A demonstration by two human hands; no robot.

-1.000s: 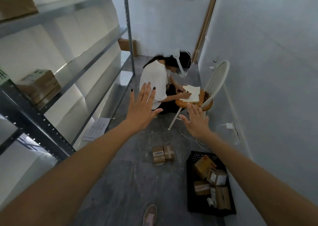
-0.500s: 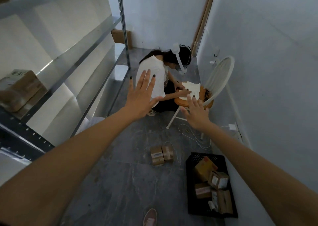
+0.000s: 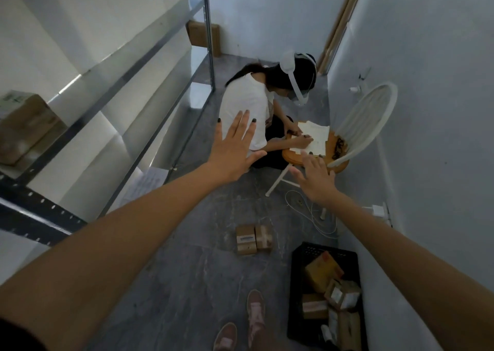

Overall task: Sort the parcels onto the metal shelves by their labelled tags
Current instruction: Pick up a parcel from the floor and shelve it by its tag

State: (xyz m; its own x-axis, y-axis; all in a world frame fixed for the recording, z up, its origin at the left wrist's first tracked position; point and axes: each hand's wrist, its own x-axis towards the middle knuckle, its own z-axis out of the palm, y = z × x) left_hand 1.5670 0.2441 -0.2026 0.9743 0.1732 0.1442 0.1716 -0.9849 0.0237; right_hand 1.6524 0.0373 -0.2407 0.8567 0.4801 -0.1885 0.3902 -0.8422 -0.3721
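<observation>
since the earlier frames my view tips downward: the floor boxes [image 3: 254, 239] and black crate [image 3: 298, 291] sit higher in view, and my shoes [image 3: 255, 310] now show. both arms remain stretched forward.

step in hand, as i judge it: reach down for the next parcel. procedure: lower both hands toward the crate at lower right, which holds several tagged parcels [image 3: 342, 294], or toward the two boxes just beside it on the floor. read the tag before lifting. match it to a level on the metal shelves [image 3: 149, 56] at left, where one box [image 3: 24, 120] already rests. keep clear of the seated person [image 3: 246, 109] and the chair [image 3: 366, 126] ahead.

left hand [image 3: 232, 152]: flat, fingers fully spread, holding nothing, touching nothing. right hand [image 3: 315, 176]: likewise spread and empty, in the air in front of the chair seat.
</observation>
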